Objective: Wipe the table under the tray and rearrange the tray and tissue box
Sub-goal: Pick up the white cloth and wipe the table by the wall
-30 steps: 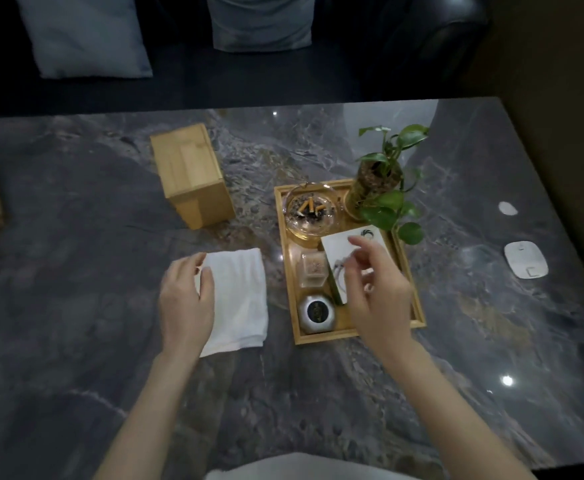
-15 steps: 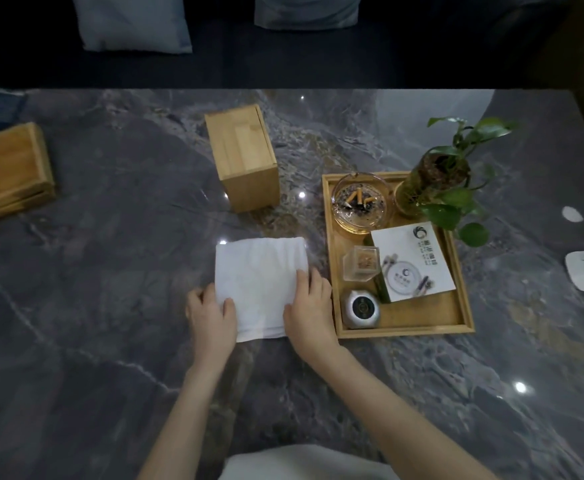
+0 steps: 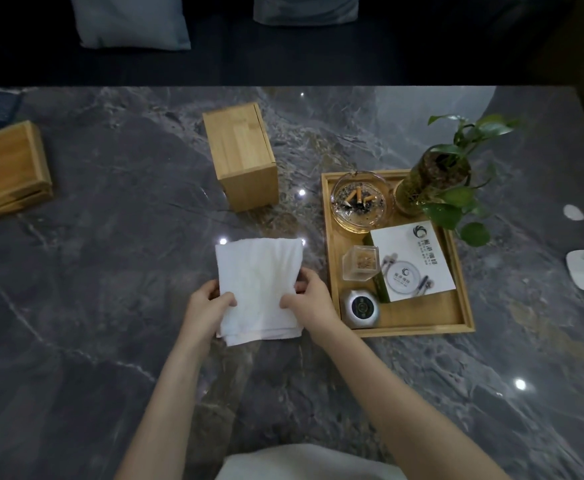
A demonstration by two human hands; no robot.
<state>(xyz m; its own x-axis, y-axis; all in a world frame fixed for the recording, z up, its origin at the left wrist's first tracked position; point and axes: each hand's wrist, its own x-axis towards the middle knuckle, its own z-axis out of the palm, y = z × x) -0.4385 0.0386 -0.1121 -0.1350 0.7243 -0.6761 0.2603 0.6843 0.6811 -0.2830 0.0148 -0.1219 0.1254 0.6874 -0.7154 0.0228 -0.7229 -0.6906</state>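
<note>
Gripping one cloth point(image 3: 261, 285), two hands

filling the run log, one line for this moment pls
stage: gripping cloth | left hand, right hand: on white cloth | wooden tray: not lifted | tissue box: untouched

Dim room; dark sofa point(image 3: 283, 60) behind, two pale cushions point(image 3: 128, 20); ceiling-light glints on glossy surface.
</note>
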